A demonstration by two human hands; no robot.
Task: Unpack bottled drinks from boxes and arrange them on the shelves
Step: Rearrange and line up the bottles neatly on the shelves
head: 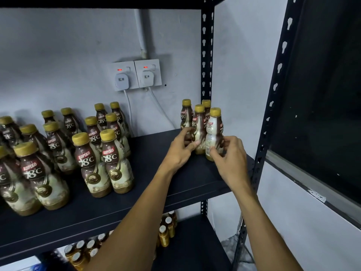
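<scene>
Two bare forearms reached up from the bottom edge toward right of centre. The left hand (181,151) curled fingers and thumb round the left side of four bottles (199,122) clustered together. The right hand (232,159) pinched the lower body of the front bottle (214,130) with bent fingertips. The cluster stood upright at the right end of the dark, matte shelf (156,173), beside the perforated metal post (207,55).

The hands covered the lower parts of the bottles, and the rear labels were mostly hidden. At left, rows of matching bottles (88,153) ran off the frame edge. They were waisted in shape, with gold caps and glossy brown-and-cream labels. Small amber bottles (166,231) showed partly below the shelf.
</scene>
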